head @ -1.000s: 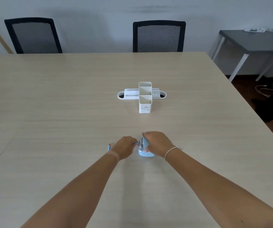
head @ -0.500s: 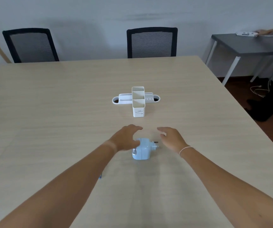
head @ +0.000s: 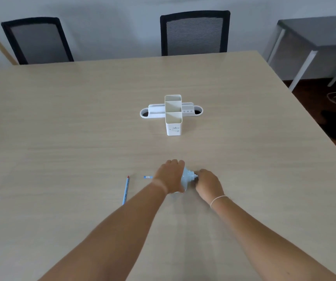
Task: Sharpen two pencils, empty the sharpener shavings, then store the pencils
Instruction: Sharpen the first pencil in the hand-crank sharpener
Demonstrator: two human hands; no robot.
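Since 0.5 s ago, sharpener (head: 185, 178) was gripped by left hand (head: 170, 175); crank pinched by right hand (head: 207, 184). Loose pencil (head: 125, 190) lay left, near-vertical, red tip up-frame.

**Open counter all round, clutter only at the near centre**

The counter (head: 61, 122) lies bare to left, right and front edge. Between the hands and the white organiser (head: 172, 115) runs a clear strip. Just left of the left hand (head: 170, 177) lie a blue pencil (head: 125, 190) and a second pencil's end (head: 148, 177). The right hand (head: 207, 184) closes the sharpener (head: 186, 179)'s right side.
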